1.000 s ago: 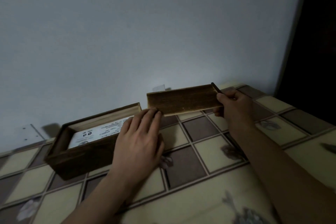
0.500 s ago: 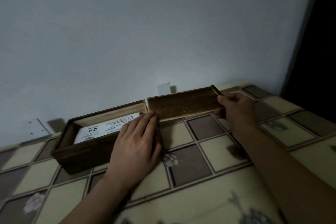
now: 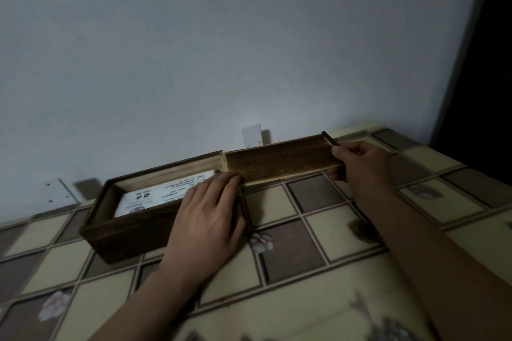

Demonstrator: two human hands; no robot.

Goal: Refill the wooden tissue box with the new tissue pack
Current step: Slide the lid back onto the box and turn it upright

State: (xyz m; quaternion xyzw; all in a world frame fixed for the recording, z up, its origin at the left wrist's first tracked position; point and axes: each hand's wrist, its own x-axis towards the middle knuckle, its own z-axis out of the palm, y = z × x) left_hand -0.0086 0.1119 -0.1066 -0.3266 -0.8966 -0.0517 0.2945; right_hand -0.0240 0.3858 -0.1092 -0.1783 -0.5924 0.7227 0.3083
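A dark wooden tissue box lies lengthwise on the checked tablecloth, its top open. Inside it lies a white tissue pack with black print facing up. My left hand grips the box's right end, fingers over the near wall and rim. My right hand holds the right end of the flat wooden sliding lid. The lid's left end meets the right end of the box at rim height.
The table carries a cloth of beige and brown squares with flower prints and stands against a pale wall. Two white wall plates sit just above the table's back edge. A dark doorway borders the right side.
My right hand has brought the lid leftward and down until its left end meets the box's right end. My left hand stays on the box.
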